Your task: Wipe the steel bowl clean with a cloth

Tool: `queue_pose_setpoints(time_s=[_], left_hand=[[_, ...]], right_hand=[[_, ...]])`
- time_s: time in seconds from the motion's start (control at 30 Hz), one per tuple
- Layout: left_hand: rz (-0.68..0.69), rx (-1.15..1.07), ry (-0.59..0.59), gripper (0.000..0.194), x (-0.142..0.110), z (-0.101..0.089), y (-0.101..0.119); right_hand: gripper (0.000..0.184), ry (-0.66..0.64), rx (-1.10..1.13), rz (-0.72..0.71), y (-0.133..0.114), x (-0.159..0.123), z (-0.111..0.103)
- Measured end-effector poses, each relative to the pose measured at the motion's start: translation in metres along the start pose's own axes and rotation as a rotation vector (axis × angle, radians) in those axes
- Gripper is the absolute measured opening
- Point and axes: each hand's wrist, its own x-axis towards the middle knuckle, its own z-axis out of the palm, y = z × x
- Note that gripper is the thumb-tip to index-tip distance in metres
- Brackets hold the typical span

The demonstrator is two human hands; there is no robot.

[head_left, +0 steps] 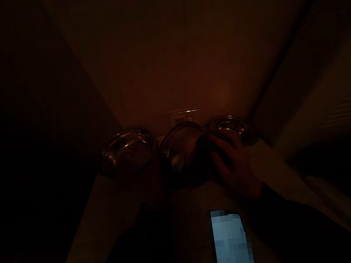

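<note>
The scene is very dark. A shiny metal bowl point(183, 152) is tilted up in the middle, above the near part of the table. My left hand point(153, 180) is at its left edge, closed on it, with the fingers mostly lost in shadow. Against the bowl's right side, my right hand point(234, 164) presses a dark, soft-looking cloth point(211, 141), its fingers bent around it. Whether this is a cloth or a sponge is hard to tell.
A second metal bowl point(129, 151) rests at the left back of the pale table point(88, 235), and another metal dish point(235, 125) at the right back. A lit phone point(232, 245) lies in front. Behind is a wall with a socket plate point(184, 116).
</note>
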Motion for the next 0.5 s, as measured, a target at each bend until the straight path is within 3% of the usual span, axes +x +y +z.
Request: queue_pose_setpoints(time_s=[0.13,0.23,0.37,0.43,0.5], left_hand=[[0.004,0.093,0.07,0.034,-0.001,-0.001,0.001],[-0.083,-0.006,-0.01,0.027,-0.004,0.001,0.004],[-0.243,-0.227,-0.14,0.041,-0.007,0.004,0.009],[-0.263,-0.246,-0.156,0.045,-0.008,0.004,0.009],[-0.24,-0.189,-0.14,0.041,-0.008,0.002,0.007]], right_hand=[[0.034,0.012,-0.003,0.095,0.0,0.002,-0.002],[0.035,0.0,-0.022,0.108,-0.004,0.002,-0.003],[0.041,-0.021,-0.075,-0.112,-0.015,-0.002,-0.004],[0.045,-0.062,-0.095,-0.232,-0.018,-0.002,-0.005],[0.045,-0.07,-0.102,-0.235,-0.016,0.0,-0.007]])
